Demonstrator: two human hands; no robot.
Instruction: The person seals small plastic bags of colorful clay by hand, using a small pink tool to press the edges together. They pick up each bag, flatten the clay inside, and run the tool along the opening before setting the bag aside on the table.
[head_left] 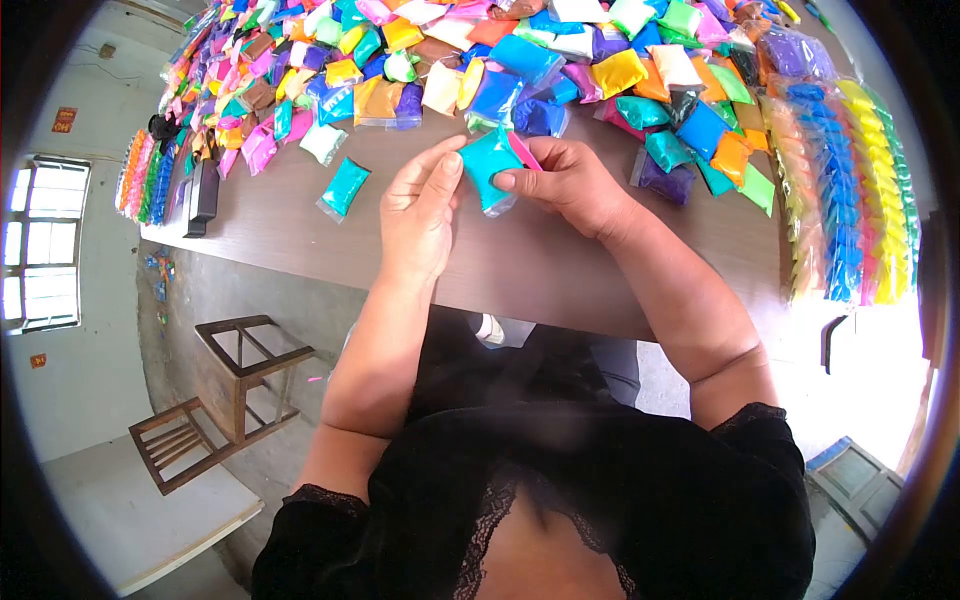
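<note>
The right hand has its grip pinching the right side of a teal packet, a pink piece beside the fingers. The left hand meets the packet's left edge; whether its grip pinches, I cannot tell. Plump, glossy and pillow-shaped, the packet lies over the wood-look counter, long axis near 12–6 o'clock, its clear flat end towards 6. Toward 9 lies a similar small bag; toward 12, a crinkly, multicoloured pile.
</note>
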